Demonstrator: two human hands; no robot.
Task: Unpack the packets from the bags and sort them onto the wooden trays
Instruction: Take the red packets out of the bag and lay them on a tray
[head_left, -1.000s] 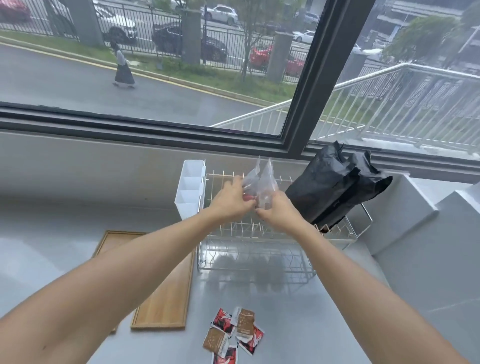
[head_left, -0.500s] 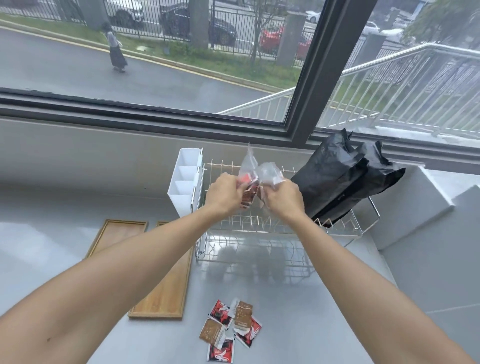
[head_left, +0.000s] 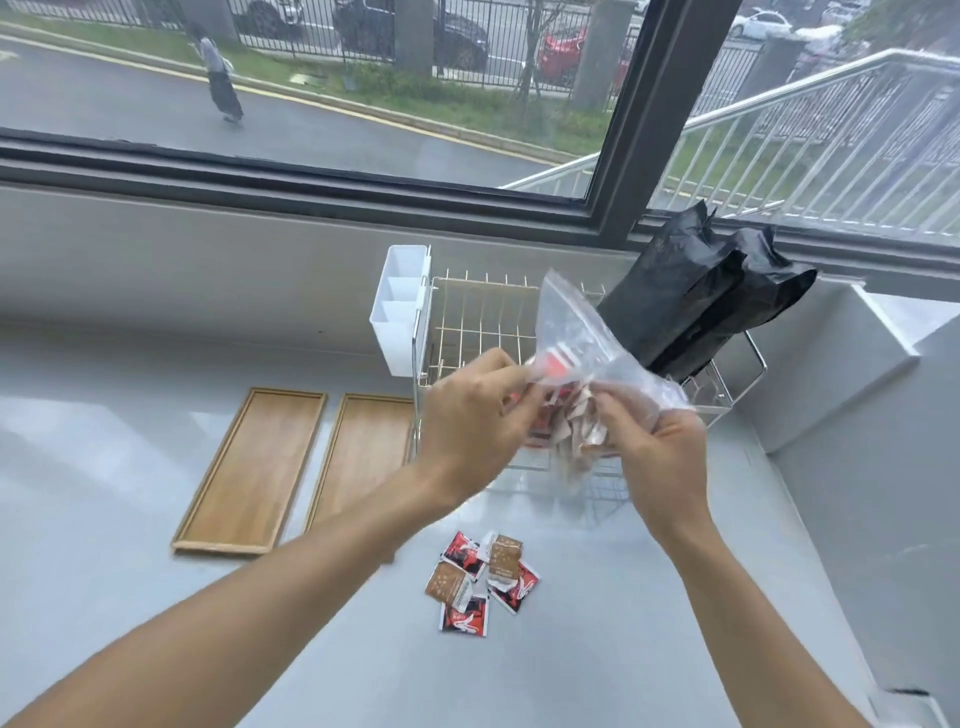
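Between both hands (head_left: 558, 415), clear bag (head_left: 576, 332)

both wooden trays (head_left: 306, 467) lie bare and reachable; wire rack (head_left: 483, 332) crowds their right edge

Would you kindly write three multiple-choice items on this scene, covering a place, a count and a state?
1. Where do the loose packets lie?
A. on a tray
B. on the grey counter
C. in the wire rack

2. How many wooden trays are there?
A. one
B. two
C. three

3. What state is the clear plastic bag in?
A. gripped by both hands, packets inside
B. lying flat and empty
C. hanging from the rack

Answers: 1 B, they sit on the counter below the hands; 2 B, two lie side by side; 3 A, the left hand and right hand hold it.
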